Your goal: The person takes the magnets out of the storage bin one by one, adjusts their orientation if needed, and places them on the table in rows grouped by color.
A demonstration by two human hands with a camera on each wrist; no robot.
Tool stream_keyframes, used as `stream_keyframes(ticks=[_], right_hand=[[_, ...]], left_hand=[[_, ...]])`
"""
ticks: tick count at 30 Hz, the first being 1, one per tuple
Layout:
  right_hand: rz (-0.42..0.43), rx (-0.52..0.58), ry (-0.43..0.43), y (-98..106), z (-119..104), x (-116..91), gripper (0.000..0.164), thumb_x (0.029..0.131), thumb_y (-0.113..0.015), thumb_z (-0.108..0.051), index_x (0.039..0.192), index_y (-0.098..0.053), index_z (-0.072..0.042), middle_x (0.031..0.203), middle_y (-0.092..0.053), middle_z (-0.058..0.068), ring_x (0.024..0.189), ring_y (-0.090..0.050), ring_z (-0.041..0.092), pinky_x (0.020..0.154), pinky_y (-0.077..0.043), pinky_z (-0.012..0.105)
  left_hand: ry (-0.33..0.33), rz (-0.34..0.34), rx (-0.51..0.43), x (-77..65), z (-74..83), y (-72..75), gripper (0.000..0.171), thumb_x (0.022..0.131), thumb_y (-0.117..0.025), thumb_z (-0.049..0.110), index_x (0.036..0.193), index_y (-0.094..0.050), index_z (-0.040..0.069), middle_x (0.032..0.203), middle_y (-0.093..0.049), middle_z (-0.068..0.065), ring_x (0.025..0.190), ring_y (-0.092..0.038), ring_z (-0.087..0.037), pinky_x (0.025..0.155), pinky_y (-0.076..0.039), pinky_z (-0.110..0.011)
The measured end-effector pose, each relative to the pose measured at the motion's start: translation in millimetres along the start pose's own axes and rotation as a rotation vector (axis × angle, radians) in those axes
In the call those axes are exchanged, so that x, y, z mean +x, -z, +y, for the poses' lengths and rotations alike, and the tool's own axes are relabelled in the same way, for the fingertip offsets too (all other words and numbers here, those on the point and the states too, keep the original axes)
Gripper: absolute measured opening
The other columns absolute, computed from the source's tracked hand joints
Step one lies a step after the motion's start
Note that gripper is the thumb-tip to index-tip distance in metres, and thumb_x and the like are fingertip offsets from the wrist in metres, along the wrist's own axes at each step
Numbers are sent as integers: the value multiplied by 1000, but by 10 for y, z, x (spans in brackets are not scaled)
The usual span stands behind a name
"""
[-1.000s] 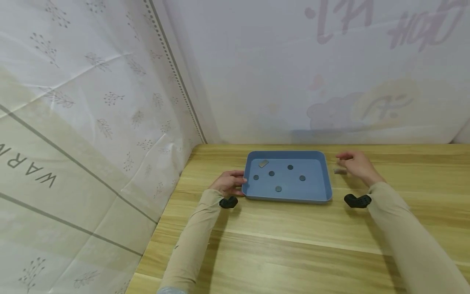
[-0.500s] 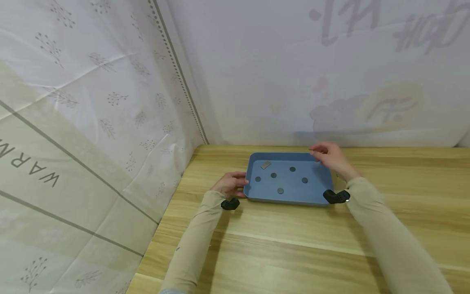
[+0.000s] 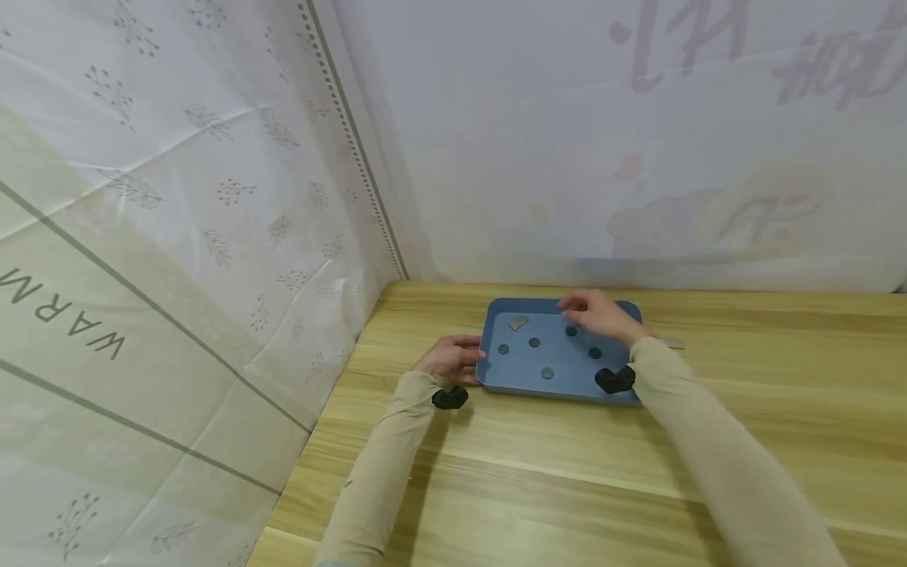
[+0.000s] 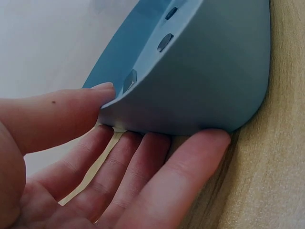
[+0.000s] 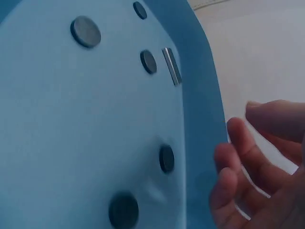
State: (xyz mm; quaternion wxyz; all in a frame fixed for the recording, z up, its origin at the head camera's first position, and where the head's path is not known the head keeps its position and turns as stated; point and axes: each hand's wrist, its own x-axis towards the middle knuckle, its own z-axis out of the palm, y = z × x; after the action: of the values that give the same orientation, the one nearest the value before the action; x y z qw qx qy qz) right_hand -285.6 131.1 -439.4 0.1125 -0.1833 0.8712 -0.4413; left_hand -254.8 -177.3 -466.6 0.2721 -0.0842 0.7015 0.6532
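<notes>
A shallow blue tray [image 3: 563,391] sits on the wooden table. Several small dark grey discs [image 3: 547,372] are spread over its floor, with one flat rectangular metal bar [image 3: 518,323] near the far left corner. My left hand [image 3: 449,358] holds the tray's left end; in the left wrist view its thumb lies at the rim and its fingers rest against the outer wall. Above the far side of the tray is my right hand [image 3: 598,315], fingers loosely bent. The right wrist view shows a gap between thumb and fingers [image 5: 243,133], with nothing in it.
Another flat greyish bar [image 3: 671,342] lies on the table [image 3: 538,480] right of the tray, partly behind the right wrist. Printed cloth [image 3: 496,157] hangs along the table's back edge and left side. Black wrist cameras [image 3: 449,397] sit below both hands.
My right hand has moved left from beside the bar on the table to over the tray. The left hand stays at the tray's left end, and the discs keep their places.
</notes>
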Motion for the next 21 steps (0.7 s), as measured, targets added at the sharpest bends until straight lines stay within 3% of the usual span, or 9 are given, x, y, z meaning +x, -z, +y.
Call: stream_keyframes(ticks=[10, 21], right_hand=[[-94, -69, -13, -277, -91, 240, 29, 97, -55, -10, 122, -60, 3, 111, -64, 19, 90, -61, 27, 72, -51, 33], [-86, -132, 15, -446, -159, 397, 28, 94, -57, -7, 119, -62, 3, 110, -61, 21, 98, -58, 32, 81, -50, 43]], left_hand=[[2, 7, 1, -22, 3, 22, 48, 91, -63, 3, 137, -51, 3, 124, -61, -19, 98, -65, -23, 70, -60, -39], [-2, 13, 5, -6, -7, -4, 47, 91, -64, 3, 136, -53, 4, 122, -62, -18, 97, -65, -22, 70, -60, -38]])
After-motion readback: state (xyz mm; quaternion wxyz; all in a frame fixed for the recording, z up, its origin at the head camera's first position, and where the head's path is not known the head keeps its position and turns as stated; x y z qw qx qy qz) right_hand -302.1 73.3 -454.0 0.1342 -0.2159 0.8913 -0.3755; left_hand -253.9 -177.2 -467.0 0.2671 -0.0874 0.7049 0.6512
